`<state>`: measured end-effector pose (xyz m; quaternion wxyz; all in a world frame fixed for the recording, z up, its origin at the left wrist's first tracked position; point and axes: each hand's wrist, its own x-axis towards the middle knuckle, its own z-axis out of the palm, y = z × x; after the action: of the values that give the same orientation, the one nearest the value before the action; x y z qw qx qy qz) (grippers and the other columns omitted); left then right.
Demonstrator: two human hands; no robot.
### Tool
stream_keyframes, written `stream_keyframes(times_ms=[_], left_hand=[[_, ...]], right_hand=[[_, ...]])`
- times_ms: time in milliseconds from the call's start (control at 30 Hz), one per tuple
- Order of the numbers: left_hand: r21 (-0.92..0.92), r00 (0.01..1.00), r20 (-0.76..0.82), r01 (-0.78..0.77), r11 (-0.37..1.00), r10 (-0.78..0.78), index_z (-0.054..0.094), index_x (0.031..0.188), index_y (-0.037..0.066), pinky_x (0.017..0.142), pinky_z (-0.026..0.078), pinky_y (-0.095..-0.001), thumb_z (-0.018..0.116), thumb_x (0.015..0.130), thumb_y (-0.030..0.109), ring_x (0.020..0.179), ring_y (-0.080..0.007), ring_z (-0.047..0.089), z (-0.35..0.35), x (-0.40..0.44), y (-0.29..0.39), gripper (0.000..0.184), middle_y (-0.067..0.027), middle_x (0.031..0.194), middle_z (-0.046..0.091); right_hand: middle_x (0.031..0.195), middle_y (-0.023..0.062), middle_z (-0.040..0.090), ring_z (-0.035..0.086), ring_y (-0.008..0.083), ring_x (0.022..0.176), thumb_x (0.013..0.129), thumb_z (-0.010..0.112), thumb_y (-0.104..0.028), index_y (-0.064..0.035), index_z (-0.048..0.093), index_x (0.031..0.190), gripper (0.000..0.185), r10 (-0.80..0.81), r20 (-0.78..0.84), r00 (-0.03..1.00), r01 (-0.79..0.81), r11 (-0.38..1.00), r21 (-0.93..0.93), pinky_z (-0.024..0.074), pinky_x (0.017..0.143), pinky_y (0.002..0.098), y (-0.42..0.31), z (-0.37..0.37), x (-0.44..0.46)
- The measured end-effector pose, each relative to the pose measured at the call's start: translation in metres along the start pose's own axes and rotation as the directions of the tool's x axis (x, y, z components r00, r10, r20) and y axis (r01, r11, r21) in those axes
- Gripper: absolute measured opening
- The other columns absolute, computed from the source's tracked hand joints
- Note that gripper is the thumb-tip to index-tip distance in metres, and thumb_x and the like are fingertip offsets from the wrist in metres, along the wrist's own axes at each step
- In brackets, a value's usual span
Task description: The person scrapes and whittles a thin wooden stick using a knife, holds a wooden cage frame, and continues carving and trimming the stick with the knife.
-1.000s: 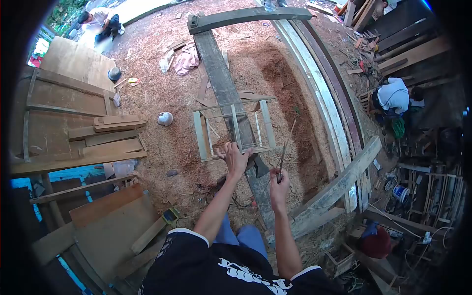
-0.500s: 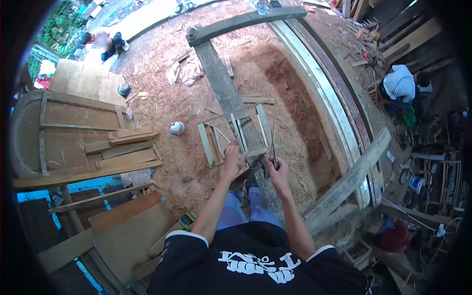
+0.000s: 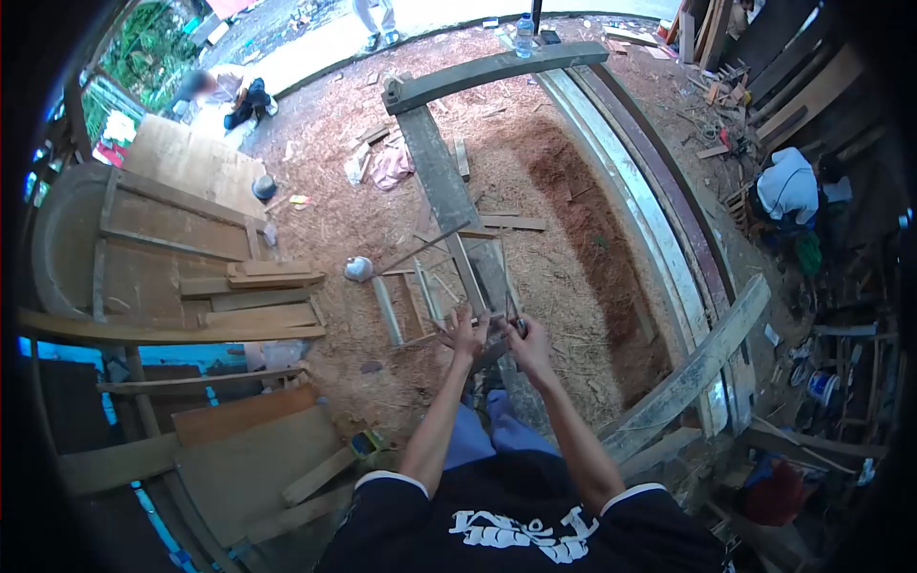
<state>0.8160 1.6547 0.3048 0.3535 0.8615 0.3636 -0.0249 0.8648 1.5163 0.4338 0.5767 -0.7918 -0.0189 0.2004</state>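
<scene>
A small frame of light wooden strips (image 3: 468, 274) rests over the long worn plank (image 3: 444, 177) in front of me, partly tilted. My left hand (image 3: 465, 336) lies on its near end with the fingers spread. Close beside it, my right hand (image 3: 528, 344) is closed around the dark handle of a slim tool (image 3: 517, 327). The tool has a thin dark blade or rod; its exact kind is too small to tell. My fingers hide part of the frame's near end.
Wood shavings cover the ground. A thick crossbeam (image 3: 497, 74) holds a water bottle (image 3: 523, 36). Boards (image 3: 258, 296) are stacked at left, near a white round container (image 3: 358, 268). Long beams (image 3: 650, 201) run along the right. One person (image 3: 788, 186) crouches at right; another (image 3: 250, 100) sits at upper left.
The wooden frame has turned and tilted from lying flatter across the plank. My left hand has spread its fingers, and my right hand has come nearer to it with the tool.
</scene>
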Motion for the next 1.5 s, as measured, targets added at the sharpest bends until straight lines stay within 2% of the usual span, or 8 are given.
stream_keyframes(times_ms=[133, 233, 400, 733, 933, 1300, 1367, 1500], left_hand=[[-0.397, 0.996, 0.009, -0.082, 0.914, 0.094, 0.054, 0.139, 0.022, 0.107, -0.003, -0.0720, 0.051, 0.091, 0.063, 0.145, -0.0457, 0.011, 0.021, -0.001, -0.005, 0.063, -0.0163, 0.151, 0.039], [0.083, 0.909, -0.197, -0.358, 0.930, 0.368, 0.060, 0.132, 0.022, 0.106, -0.001, -0.0726, 0.060, 0.091, 0.052, 0.142, -0.0397, 0.021, 0.011, -0.017, 0.011, 0.051, -0.0114, 0.142, 0.047], [0.146, 0.921, 0.014, -0.388, 0.910, 0.390, 0.063, 0.127, 0.027, 0.107, 0.003, -0.0716, 0.067, 0.086, 0.031, 0.137, -0.0308, 0.031, 0.009, -0.026, 0.044, 0.041, -0.0075, 0.131, 0.053], [0.135, 0.913, 0.208, -0.383, 0.914, 0.352, 0.062, 0.131, 0.027, 0.108, 0.007, -0.0708, 0.061, 0.089, 0.025, 0.136, -0.0339, 0.033, 0.020, -0.012, 0.100, 0.042, -0.0144, 0.141, 0.045], [-0.245, 0.857, 0.069, -0.482, 0.841, 0.511, 0.057, 0.137, 0.021, 0.117, 0.023, -0.0507, 0.063, 0.090, 0.020, 0.142, -0.0361, 0.029, -0.010, 0.004, 0.086, 0.047, -0.0167, 0.156, 0.029], [-0.172, 0.902, 0.019, -0.421, 0.890, 0.431, 0.058, 0.133, 0.007, 0.112, 0.033, -0.0431, 0.063, 0.093, 0.023, 0.135, -0.0354, 0.040, -0.049, -0.013, 0.048, 0.043, -0.0228, 0.142, 0.045], [-0.307, 0.900, 0.008, -0.414, 0.857, 0.437, 0.057, 0.132, 0.003, 0.108, 0.038, -0.0407, 0.060, 0.097, 0.025, 0.128, -0.0306, 0.050, -0.069, -0.028, 0.066, 0.041, -0.0210, 0.134, 0.054], [-0.656, 0.887, 0.440, 0.210, 0.725, 0.141, 0.057, 0.127, 0.001, 0.094, 0.047, -0.0314, 0.053, 0.102, 0.028, 0.107, -0.0157, 0.060, -0.117, -0.098, 0.107, 0.037, -0.0090, 0.112, 0.064]], right_hand=[[0.073, -0.0012, 0.053, 0.042, 0.0083, 0.063, 0.090, 0.070, -0.017, -0.0016, 0.064, 0.091, 0.016, 0.038, 0.030, 0.999, -0.036, 0.998, -0.059, 0.0385, 0.059, 0.0262, 0.026, 0.001, -0.001], [0.093, 0.0064, 0.059, 0.053, 0.0148, 0.077, 0.089, 0.070, -0.015, 0.0005, 0.064, 0.093, 0.017, -0.216, -0.080, 0.973, 0.203, 0.968, -0.148, 0.0442, 0.071, 0.0290, 0.041, 0.000, 0.008], [0.116, 0.0122, 0.058, 0.057, 0.0229, 0.099, 0.088, 0.069, -0.014, 0.0019, 0.063, 0.096, 0.018, -0.147, -0.093, 0.985, 0.130, 0.976, -0.175, 0.0463, 0.086, 0.0328, 0.051, -0.006, 0.028], [0.119, 0.0118, 0.056, 0.058, 0.0191, 0.093, 0.090, 0.070, -0.021, 0.0046, 0.065, 0.097, 0.027, -0.067, -0.171, 0.983, 0.057, 0.996, -0.063, 0.0472, 0.083, 0.0315, 0.096, -0.036, 0.057], [0.126, 0.0152, 0.053, 0.054, 0.0280, 0.111, 0.089, 0.070, -0.020, 0.0034, 0.065, 0.096, 0.025, -0.109, -0.248, 0.963, 0.090, 0.992, -0.087, 0.0434, 0.095, 0.0372, 0.079, -0.042, 0.077], [0.103, 0.0133, 0.061, 0.059, 0.0230, 0.089, 0.091, 0.068, -0.016, 0.0023, 0.063, 0.092, 0.019, -0.199, -0.275, 0.940, 0.145, 0.968, -0.206, 0.0476, 0.077, 0.0354, 0.072, -0.044, 0.056], [0.085, 0.0028, 0.055, 0.048, 0.0132, 0.074, 0.092, 0.068, -0.020, 0.0000, 0.063, 0.088, 0.021, 0.082, -0.087, 0.993, -0.069, 0.987, 0.143, 0.0428, 0.067, 0.0286, 0.014, -0.052, 0.030], [0.070, -0.0052, 0.056, 0.046, 0.0041, 0.063, 0.093, 0.070, -0.027, -0.0024, 0.064, 0.087, 0.026, 0.138, 0.174, 0.975, -0.194, 0.912, 0.362, 0.0397, 0.058, 0.0229, -0.053, -0.045, -0.011]])
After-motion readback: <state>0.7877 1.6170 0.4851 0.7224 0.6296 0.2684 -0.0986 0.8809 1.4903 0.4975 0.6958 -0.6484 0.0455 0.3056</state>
